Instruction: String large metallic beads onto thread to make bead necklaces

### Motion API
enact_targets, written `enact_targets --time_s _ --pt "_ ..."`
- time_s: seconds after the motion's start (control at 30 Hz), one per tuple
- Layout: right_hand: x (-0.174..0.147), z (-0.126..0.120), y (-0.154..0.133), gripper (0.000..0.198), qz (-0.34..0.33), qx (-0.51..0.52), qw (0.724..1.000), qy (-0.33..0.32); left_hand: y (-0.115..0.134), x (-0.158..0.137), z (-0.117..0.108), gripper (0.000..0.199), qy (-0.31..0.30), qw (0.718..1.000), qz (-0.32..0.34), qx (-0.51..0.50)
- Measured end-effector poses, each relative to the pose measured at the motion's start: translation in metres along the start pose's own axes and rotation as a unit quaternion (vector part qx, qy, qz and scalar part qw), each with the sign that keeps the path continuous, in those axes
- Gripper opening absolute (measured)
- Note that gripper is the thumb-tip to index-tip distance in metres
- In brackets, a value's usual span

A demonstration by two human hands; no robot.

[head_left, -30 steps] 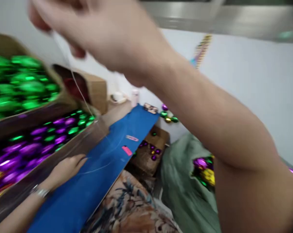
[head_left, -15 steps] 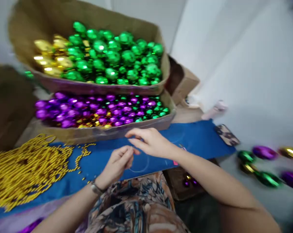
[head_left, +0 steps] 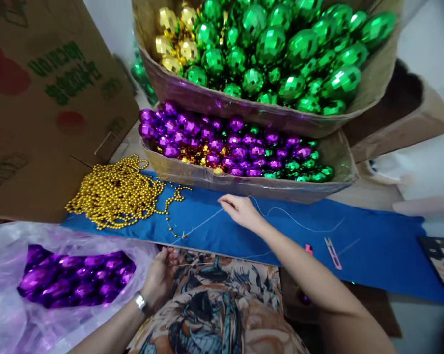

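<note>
A thin white thread (head_left: 202, 223) runs taut over the blue cloth between my two hands. My right hand (head_left: 240, 210) pinches it at the upper end, above the middle of the cloth. At the lower end, by the cloth's front edge, my left hand (head_left: 162, 273) has its fingers closed on the thread. Close to the left fingers lies the loose end of a gold bead string (head_left: 168, 204), which trails from a heap of gold bead strings (head_left: 117, 194). More thread curls across the cloth right of my right hand.
Ahead stand a carton of purple and green beads (head_left: 251, 182) and a higher carton of green and gold beads (head_left: 244, 101). A plastic bag (head_left: 4, 275) with purple beads lies at left. Pink thread snips (head_left: 333, 253) and a phone (head_left: 441, 258) lie at right.
My hands were close together and have moved apart, with the thread now stretched between them. The view has swung left, bringing the purple bead bag into sight.
</note>
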State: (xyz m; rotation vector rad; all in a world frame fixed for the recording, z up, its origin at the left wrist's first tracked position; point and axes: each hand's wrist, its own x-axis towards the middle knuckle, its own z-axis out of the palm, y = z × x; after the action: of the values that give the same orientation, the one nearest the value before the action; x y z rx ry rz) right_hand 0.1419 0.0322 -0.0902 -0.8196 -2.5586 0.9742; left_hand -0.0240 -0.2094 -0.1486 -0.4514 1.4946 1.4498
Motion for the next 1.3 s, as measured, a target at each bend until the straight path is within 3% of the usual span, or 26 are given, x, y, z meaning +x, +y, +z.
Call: enact_targets --time_s 0.1,0.17,0.3,0.4,0.63,0.83,1.03,1.17,1.3 --pt "0.017 0.033 0.002 0.032 -0.073 -0.048 0.996 0.021 0.009 0.003 -0.018 0.019 0.048 0.999 0.007 -0.004" --pt "0.019 0.046 0.011 0.033 -0.085 -0.060 0.994 0.028 0.011 0.004 -0.032 0.017 0.060 0.998 0.006 -0.006" --pt "0.005 0.056 0.042 0.030 0.008 -0.090 0.996 0.005 0.004 0.010 -0.064 0.011 0.058 0.998 0.018 0.026" --pt "-0.008 0.062 0.055 0.028 0.057 -0.115 0.991 -0.026 -0.002 0.017 -0.082 0.020 0.055 0.996 0.026 0.062" --pt "-0.002 0.117 0.011 0.018 -0.046 -0.111 0.971 -0.205 0.003 0.025 -0.084 0.039 0.024 0.983 0.091 0.158" --pt "0.024 0.151 -0.011 0.022 -0.098 -0.156 0.948 -0.258 0.004 0.022 -0.089 0.045 -0.015 0.965 0.124 0.232" --pt "0.025 0.145 -0.012 0.021 -0.095 -0.186 0.941 -0.264 0.004 0.030 -0.096 0.044 0.010 0.968 0.144 0.205" --pt "0.021 0.120 0.006 0.022 -0.046 -0.200 0.949 -0.239 0.008 0.038 -0.099 0.042 0.020 0.969 0.157 0.191" --pt "0.020 0.092 0.032 0.025 0.020 -0.217 0.958 -0.188 0.009 0.042 -0.100 0.042 -0.012 0.961 0.159 0.227"
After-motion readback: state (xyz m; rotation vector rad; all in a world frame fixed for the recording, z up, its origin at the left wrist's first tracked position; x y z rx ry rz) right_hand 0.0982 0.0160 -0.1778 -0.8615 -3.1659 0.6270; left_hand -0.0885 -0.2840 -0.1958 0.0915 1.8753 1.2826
